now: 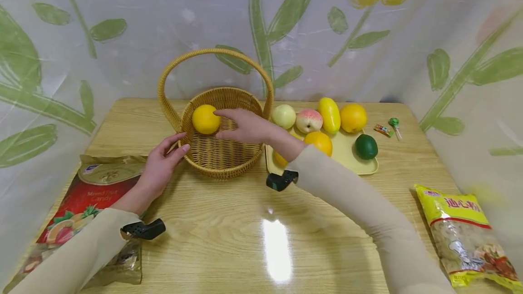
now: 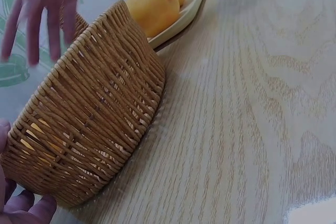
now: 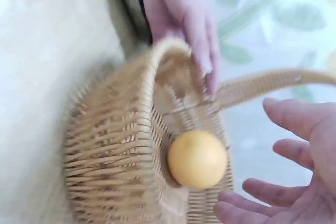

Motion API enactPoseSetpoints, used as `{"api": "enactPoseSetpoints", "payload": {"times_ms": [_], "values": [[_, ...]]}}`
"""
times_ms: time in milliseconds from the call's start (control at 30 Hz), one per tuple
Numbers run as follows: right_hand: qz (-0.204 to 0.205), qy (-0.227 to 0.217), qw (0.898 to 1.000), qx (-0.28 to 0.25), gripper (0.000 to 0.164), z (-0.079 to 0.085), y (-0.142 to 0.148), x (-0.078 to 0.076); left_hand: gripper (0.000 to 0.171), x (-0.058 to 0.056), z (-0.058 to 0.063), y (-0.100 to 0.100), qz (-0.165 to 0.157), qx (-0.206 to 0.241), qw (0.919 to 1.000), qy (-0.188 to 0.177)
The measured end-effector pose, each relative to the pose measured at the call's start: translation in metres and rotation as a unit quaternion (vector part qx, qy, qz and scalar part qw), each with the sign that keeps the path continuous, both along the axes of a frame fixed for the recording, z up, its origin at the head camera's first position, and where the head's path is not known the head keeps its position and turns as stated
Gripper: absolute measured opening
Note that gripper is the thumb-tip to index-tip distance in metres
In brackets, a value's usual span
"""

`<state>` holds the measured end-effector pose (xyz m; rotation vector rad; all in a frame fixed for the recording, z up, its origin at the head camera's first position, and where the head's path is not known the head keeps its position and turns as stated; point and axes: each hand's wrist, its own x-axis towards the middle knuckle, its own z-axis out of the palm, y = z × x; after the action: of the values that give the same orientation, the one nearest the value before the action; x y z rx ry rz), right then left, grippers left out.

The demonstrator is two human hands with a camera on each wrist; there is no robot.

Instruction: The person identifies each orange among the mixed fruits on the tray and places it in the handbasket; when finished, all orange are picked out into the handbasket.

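Observation:
A woven wicker basket (image 1: 222,167) with a tall arched handle (image 1: 216,51) stands on the table. Inside, toward its left side, lies one orange (image 1: 206,119), also visible in the right wrist view. My left hand (image 1: 163,162) holds the basket's left rim between thumb and fingers; in the left wrist view only some of its fingertips (image 2: 44,208) show against the wicker. Above the basket's opening, my right hand (image 1: 247,126) hovers with spread fingers, just right of the orange. In the right wrist view a gap separates those fingers (image 3: 273,190) from the fruit.
Right of the basket, a pale yellow tray (image 1: 347,160) carries several fruits, among them a peach (image 1: 309,120) and a mango (image 1: 329,115). Beyond it lie a lollipop (image 1: 394,124) and a wrapped candy (image 1: 383,129). Bags of candy (image 1: 102,189) and pasta (image 1: 466,235) flank the table.

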<state>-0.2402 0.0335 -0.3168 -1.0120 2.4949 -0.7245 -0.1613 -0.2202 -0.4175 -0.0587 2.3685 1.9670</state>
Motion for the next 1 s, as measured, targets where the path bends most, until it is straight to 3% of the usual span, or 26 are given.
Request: {"api": "enactPoseSetpoints", "payload": {"times_ms": [100,233,300,533,800,867,1000], "values": [[-0.015,-0.016,0.997,-0.071,0.064,0.005,0.029,0.021,0.063,0.001,0.000,-0.001,0.002,-0.001,1.0000,0.001],[-0.097,-0.052,0.982,-0.154,0.062,0.004,0.073,0.042,0.063,0.002,-0.001,-0.002,0.003,-0.005,1.0000,0.005],[-0.140,-0.048,0.973,-0.174,0.061,0.000,0.094,0.048,0.063,0.001,-0.002,-0.002,0.002,-0.004,1.0000,0.007],[-0.261,-0.017,0.944,-0.199,0.057,-0.021,0.160,0.064,0.063,-0.001,-0.002,0.000,-0.001,0.006,1.0000,0.008],[-0.391,0.022,0.896,-0.208,0.061,-0.047,0.208,0.074,0.062,-0.002,-0.001,0.003,-0.003,0.010,0.9999,0.007],[-0.401,0.018,0.891,-0.213,0.063,-0.052,0.215,0.074,0.062,-0.001,-0.001,0.003,-0.002,0.012,0.9999,0.007],[-0.401,-0.018,0.893,-0.203,0.069,-0.060,0.226,0.075,0.062,0.000,0.000,0.002,0.000,0.016,0.9998,0.008]]}}
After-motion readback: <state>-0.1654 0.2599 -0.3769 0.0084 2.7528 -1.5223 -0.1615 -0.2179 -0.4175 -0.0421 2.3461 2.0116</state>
